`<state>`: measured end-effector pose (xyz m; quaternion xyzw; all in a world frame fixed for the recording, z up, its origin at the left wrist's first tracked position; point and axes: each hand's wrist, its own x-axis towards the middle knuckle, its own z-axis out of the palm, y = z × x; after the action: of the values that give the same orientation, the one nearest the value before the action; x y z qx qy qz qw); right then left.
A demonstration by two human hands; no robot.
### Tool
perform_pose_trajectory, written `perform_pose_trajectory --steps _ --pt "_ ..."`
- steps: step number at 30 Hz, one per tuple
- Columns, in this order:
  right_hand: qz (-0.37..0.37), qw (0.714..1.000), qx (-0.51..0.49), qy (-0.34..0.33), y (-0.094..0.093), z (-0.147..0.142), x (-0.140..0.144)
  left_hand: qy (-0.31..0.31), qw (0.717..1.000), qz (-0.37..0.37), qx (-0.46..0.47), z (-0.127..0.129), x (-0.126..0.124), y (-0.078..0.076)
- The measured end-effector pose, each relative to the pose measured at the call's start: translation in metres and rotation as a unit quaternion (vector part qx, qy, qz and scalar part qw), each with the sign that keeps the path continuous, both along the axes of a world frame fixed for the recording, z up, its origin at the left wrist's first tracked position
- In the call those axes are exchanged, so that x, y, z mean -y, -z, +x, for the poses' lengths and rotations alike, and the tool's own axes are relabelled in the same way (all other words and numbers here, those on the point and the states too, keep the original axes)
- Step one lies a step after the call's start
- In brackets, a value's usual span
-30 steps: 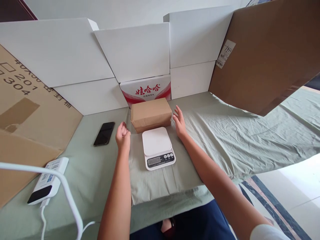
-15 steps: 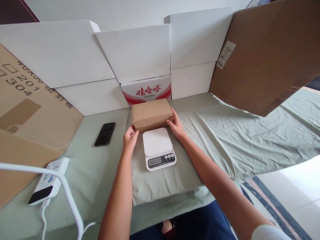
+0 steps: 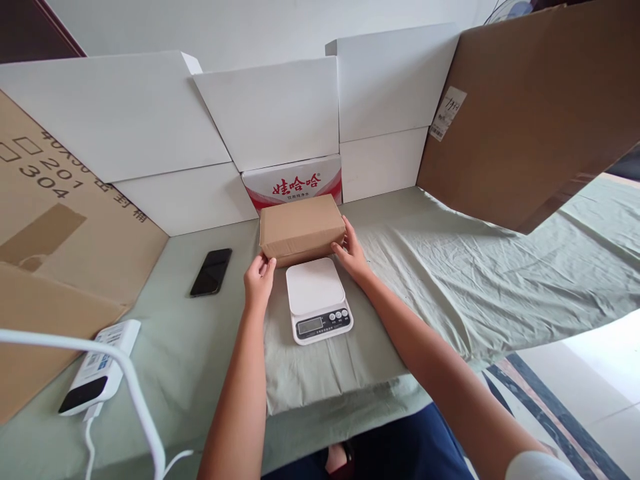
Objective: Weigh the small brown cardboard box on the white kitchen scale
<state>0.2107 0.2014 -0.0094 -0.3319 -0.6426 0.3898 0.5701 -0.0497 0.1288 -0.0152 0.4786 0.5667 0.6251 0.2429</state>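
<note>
A small brown cardboard box [image 3: 301, 227] stands on the green cloth just behind a white kitchen scale [image 3: 318, 300]. My left hand [image 3: 259, 279] grips the box's near left corner. My right hand [image 3: 351, 252] holds its right end, fingers against the side. The box looks slightly raised at the front. The scale's platform is bare and its display faces me.
A black phone [image 3: 211, 271] lies left of the box. A white power bank [image 3: 95, 368] with a white cable sits at the near left. White boxes [image 3: 270, 113] and a red-printed carton [image 3: 295, 181] wall the back; brown cardboard sheets [image 3: 530, 107] lean at both sides.
Both hands closed in from the sides of the box and took hold of its ends. The box has shifted a little upward and left.
</note>
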Motion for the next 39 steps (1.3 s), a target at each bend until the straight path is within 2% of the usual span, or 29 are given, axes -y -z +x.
perform_pose_trajectory --steps 5,8,13,16,19,23,32,35,39 --pt "0.047 0.998 0.019 0.03 -0.008 0.002 0.013 -0.019 0.999 0.024 -0.03 0.0 0.009 -0.006" --pt "0.071 0.997 0.021 0.028 -0.013 0.007 0.025 -0.029 0.999 0.032 -0.015 0.002 0.021 -0.009" --pt "0.088 0.995 0.038 0.013 -0.016 0.028 0.061 -0.042 0.999 0.024 0.008 0.013 0.067 -0.005" --pt "0.094 0.994 0.052 -0.004 -0.01 0.04 0.086 -0.068 0.997 0.015 0.024 0.021 0.098 0.004" --pt "0.068 0.996 0.047 -0.015 -0.002 0.045 0.103 -0.088 0.995 0.007 0.043 0.027 0.117 0.012" --pt "0.044 0.998 0.042 -0.022 0.002 0.042 0.106 -0.092 0.994 0.0 0.059 0.029 0.12 0.015" --pt "0.046 0.998 0.047 -0.012 -0.001 0.043 0.106 -0.076 0.994 -0.014 0.071 0.031 0.119 0.015" --pt "0.052 0.997 0.05 -0.006 0.0 0.043 0.105 -0.077 0.993 -0.015 0.087 0.032 0.119 0.01" --pt "0.047 0.998 -0.003 0.048 0.0 0.048 0.099 -0.124 0.979 0.038 0.156 0.025 0.122 -0.001"
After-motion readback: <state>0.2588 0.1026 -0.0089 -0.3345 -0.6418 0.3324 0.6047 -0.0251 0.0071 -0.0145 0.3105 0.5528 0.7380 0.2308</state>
